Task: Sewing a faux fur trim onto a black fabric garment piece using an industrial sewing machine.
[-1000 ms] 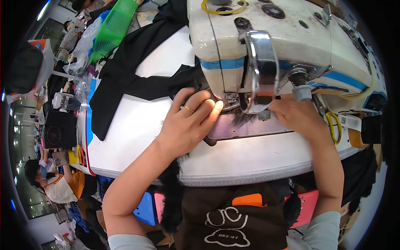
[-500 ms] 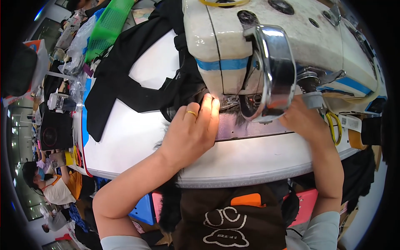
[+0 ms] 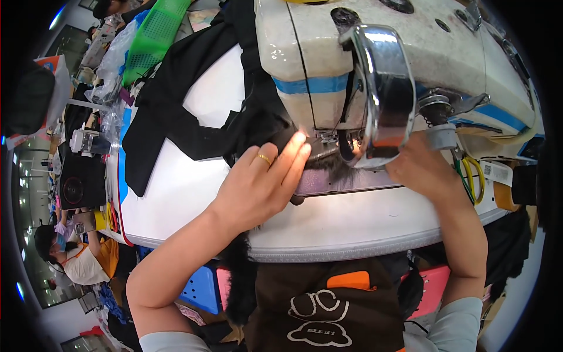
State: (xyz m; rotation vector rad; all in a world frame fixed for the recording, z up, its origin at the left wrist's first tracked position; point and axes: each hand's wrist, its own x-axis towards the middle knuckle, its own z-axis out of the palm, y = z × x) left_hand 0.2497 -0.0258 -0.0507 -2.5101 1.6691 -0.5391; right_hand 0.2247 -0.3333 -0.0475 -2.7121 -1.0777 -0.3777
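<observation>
My left hand (image 3: pixel 264 185), a gold ring on it, rests with fingers extended on dark material just left of the presser foot (image 3: pixel 327 138) of a white sewing machine (image 3: pixel 311 47). My right hand (image 3: pixel 422 170) is right of the foot, its fingertips hidden behind the chrome loop (image 3: pixel 387 76). Black cut fabric (image 3: pixel 149 149) spreads over the white table (image 3: pixel 164 217) and under the left fingers. Dark fur (image 3: pixel 343 170) shows below the foot over the metallic plate (image 3: pixel 322 185), and a black furry strip (image 3: pixel 237 281) hangs from the table's front edge.
A green plastic basket (image 3: pixel 143 44) and clear bags (image 3: pixel 108 94) lie at back left. A co-worker (image 3: pixel 82 261) sits far left. Yellow-handled tools (image 3: pixel 475 176) and a tape roll (image 3: pixel 501 193) are at the right. A blue board (image 3: pixel 202 287) and pink ones show below the table.
My left fingers have spread out flatter on the material and moved slightly about the foot's left side. The black fabric has shifted slightly left and bunched nearer the foot. My right hand stays beside the machine.
</observation>
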